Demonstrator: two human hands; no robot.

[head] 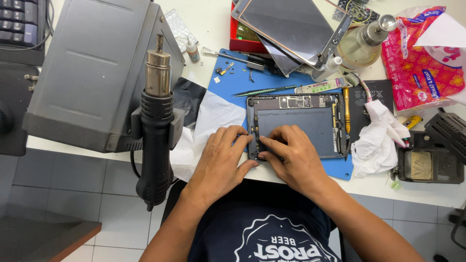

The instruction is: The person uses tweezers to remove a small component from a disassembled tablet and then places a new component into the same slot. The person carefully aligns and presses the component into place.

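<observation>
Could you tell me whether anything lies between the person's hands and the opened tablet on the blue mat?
Nothing visible does. The left hand and the right hand both already rest on the near left edge of the opened tablet, fingertips touching it, on the blue mat.

Opened tablet shell (pixel 303 123), dark, apparently flat on the blue mat (pixel 233 80)

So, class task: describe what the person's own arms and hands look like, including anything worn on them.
Both arms are bare up to the frame's lower edge: no sleeves, gloves, watch or rings show. The left hand and right hand are bare too. Between the arms is a dark navy shirt with a white round print.
</observation>
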